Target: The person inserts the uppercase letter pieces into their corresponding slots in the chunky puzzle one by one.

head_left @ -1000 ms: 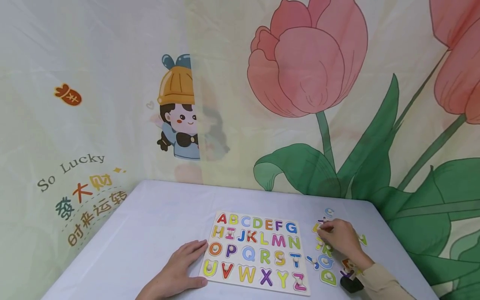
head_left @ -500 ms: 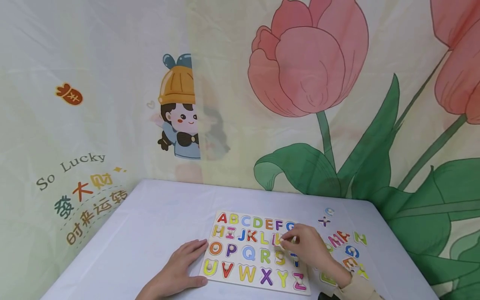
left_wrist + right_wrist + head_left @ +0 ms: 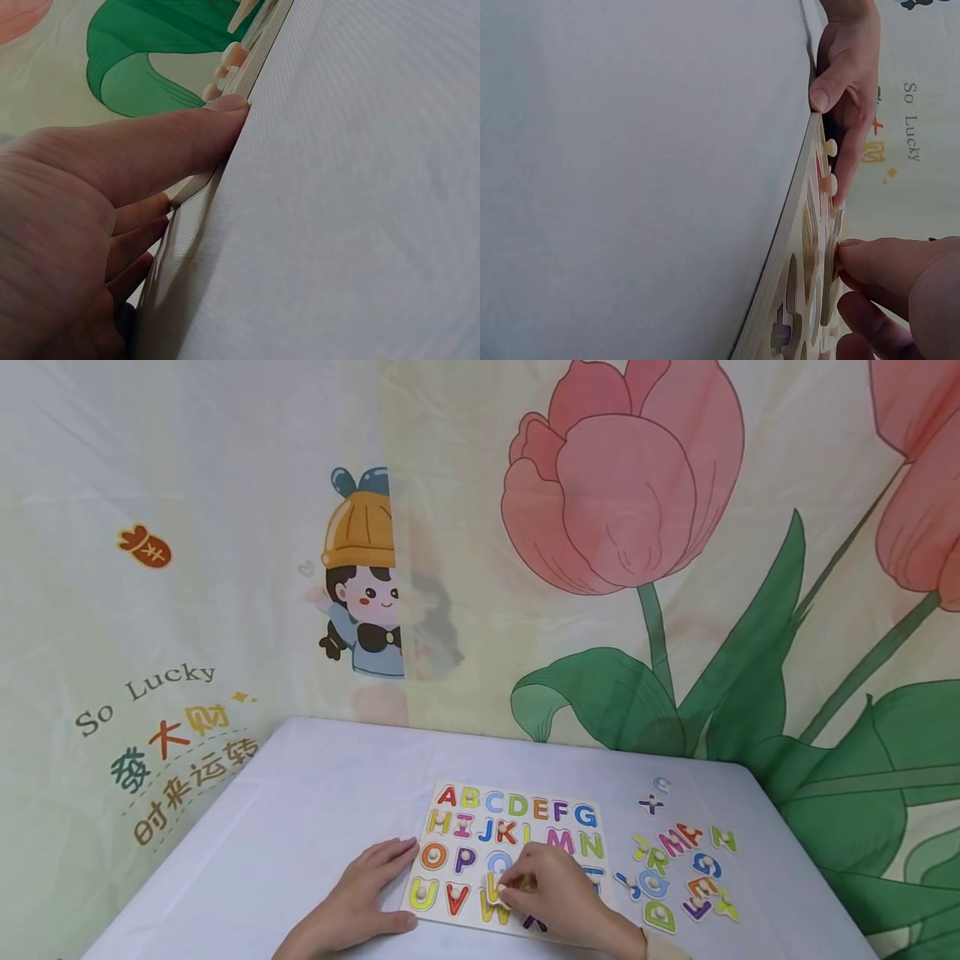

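A wooden alphabet puzzle board with coloured letters and small knobs lies on the table. My right hand pinches a yellow W piece by its knob, just over the matching yellow W place in the bottom row. In the right wrist view the letter piece stands close above the board's face, thumb and finger at its knob. My left hand rests at the board's lower left corner, fingers extended along the left side. In the left wrist view its thumb presses against the board's edge. The right hand hides several letters on the lower right.
Several loose letter pieces lie right of the board, among them a green D, a blue Q, a pink M and a green N. A white cloth covers the table; a printed curtain hangs behind.
My right hand has moved from the loose letters leftward across the board with the yellow W piece, then down to the bottom row. My left hand has stayed at the board's edge.
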Demonstrator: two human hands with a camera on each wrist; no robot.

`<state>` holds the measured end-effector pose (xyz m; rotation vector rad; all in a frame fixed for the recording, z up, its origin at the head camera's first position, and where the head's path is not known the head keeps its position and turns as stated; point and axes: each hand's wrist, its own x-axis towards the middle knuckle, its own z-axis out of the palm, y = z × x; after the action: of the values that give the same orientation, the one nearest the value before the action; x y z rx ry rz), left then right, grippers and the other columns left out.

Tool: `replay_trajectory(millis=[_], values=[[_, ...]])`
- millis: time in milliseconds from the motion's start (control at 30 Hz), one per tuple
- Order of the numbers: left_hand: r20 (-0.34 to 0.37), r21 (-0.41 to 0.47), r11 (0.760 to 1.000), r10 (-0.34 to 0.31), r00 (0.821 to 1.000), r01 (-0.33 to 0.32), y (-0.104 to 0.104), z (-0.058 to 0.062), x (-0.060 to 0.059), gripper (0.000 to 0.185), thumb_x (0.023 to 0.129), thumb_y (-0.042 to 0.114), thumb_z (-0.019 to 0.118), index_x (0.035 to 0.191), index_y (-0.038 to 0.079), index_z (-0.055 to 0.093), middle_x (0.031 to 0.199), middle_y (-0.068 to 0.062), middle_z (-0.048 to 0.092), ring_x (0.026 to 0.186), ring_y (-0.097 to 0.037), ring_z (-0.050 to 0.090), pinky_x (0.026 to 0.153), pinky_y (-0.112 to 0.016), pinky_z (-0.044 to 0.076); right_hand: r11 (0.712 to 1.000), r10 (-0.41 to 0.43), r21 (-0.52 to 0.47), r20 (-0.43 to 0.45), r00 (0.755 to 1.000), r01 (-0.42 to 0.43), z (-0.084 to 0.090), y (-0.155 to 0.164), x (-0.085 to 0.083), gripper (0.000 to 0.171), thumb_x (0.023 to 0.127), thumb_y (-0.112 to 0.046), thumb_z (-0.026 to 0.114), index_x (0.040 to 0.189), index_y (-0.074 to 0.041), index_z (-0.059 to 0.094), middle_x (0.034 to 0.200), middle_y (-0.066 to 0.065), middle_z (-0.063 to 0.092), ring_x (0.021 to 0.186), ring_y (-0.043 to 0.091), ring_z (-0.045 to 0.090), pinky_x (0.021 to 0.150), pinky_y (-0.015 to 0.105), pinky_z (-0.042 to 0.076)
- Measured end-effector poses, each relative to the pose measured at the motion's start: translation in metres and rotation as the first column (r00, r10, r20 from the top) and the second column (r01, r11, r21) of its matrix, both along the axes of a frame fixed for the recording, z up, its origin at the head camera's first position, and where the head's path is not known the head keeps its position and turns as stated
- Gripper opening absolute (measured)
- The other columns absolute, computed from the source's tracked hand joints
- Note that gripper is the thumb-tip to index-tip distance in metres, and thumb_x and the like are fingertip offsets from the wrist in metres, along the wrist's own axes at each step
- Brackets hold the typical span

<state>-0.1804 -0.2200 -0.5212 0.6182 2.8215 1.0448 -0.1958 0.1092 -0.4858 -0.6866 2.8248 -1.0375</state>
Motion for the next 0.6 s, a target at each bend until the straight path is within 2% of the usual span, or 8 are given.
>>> replay_trajectory(millis=[267,600], values=[[0.003,-0.007,1.000,0.000,1.000,0.000,0.0014,-0.0005,-0.0024,0.098,0.081,0.059,0.085,0.161,0.014,0.049,0.169,-0.003,0.041,0.156,-0.039,0.030,0.119,-0.074,0.027,0.998,0.055,0.017,-0.016,0.998,-0.054,-0.0045,-0.0072,0.0054,0.005,0.087,-0.029,0.090,0.089,-0.026,0.086,0.077,-0.020,0.058,0.066,0.000,0.051,0.055,0.019,0.042],[0.015,-0.007,1.000,0.010,1.000,-0.010,0.0000,-0.0009,-0.0009,0.098,0.080,0.058,0.085,0.161,0.014,0.049,0.169,-0.002,0.041,0.156,-0.038,0.030,0.119,-0.073,0.027,0.998,0.065,0.024,-0.019,0.998,-0.065,-0.0100,-0.0116,0.0085,0.004,0.086,-0.026,0.090,0.089,-0.026,0.086,0.077,-0.022,0.057,0.068,-0.001,0.051,0.058,0.018,0.044]])
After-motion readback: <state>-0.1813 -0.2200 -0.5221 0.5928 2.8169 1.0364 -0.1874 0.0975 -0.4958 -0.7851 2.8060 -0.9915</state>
